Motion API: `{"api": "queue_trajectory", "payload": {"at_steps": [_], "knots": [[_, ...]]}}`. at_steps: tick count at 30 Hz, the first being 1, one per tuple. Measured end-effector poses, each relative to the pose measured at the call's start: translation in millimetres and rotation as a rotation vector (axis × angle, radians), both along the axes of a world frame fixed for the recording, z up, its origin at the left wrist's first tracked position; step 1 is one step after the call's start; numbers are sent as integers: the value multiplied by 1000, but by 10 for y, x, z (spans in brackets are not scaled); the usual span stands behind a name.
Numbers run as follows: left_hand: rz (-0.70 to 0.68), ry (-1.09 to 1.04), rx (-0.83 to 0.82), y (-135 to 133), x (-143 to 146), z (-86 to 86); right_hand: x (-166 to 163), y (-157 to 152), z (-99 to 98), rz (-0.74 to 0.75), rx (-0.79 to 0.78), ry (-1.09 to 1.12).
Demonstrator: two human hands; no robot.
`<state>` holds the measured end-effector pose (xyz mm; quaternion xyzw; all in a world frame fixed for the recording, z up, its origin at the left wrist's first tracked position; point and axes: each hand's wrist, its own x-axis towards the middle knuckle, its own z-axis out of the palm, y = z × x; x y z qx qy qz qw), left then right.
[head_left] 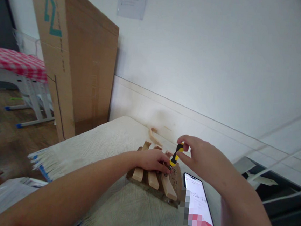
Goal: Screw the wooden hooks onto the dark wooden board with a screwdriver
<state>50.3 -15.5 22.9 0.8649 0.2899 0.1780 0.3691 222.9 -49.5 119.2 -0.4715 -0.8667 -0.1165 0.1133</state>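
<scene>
A yellow and black screwdriver (176, 154) stands tilted, tip down, above a wooden board (149, 191) with several pale wooden slats (153, 181) across it. My right hand (198, 152) grips the top of its handle between thumb and fingers. Over the slats lies my left hand (153, 159), its fingertips pinched together near the screwdriver's shaft. Whatever is between those fingertips is too small to make out. Small dark holes or specks dot the board's right part (176, 176). Behind it, a loose curved wooden piece (155, 137) rests on the cloth by the wall.
A phone (200, 202) showing a timer lies right of the board on the cream cloth (119, 135). Left stands a tall cardboard box (91, 69). A white wall (210, 62) rises behind. At the right are white cables (283, 165) and a dark container (274, 204).
</scene>
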Motion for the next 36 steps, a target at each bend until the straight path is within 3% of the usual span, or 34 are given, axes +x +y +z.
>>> {"api": "queue_trajectory", "payload": {"at_steps": [3,12,18,20,25,27,29,33,36], "knots": [[-4,-7,0,2,0,-6,63,45,-22,14,66,-12],[0,-15,33,-41,-3,47,45,-16,73,-4,-71,-3],[-56,-45,24,-11,-12,-8,51,7,97,-224,-38,-105],[-58,-42,39,9,-16,-35,61,15,93,-168,-68,-64],[-55,-18,48,15,-19,-30,62,-72,157,180,-278,78],[-60,-18,27,-2,-15,-12,58,-102,180,236,-322,90],[-66,-28,0,-21,-8,6,52,-95,173,184,-326,71],[-33,-47,-19,-47,4,32,37,14,91,-95,-193,-38],[-4,-52,64,-44,7,41,39,88,44,-145,-159,-59]]}}
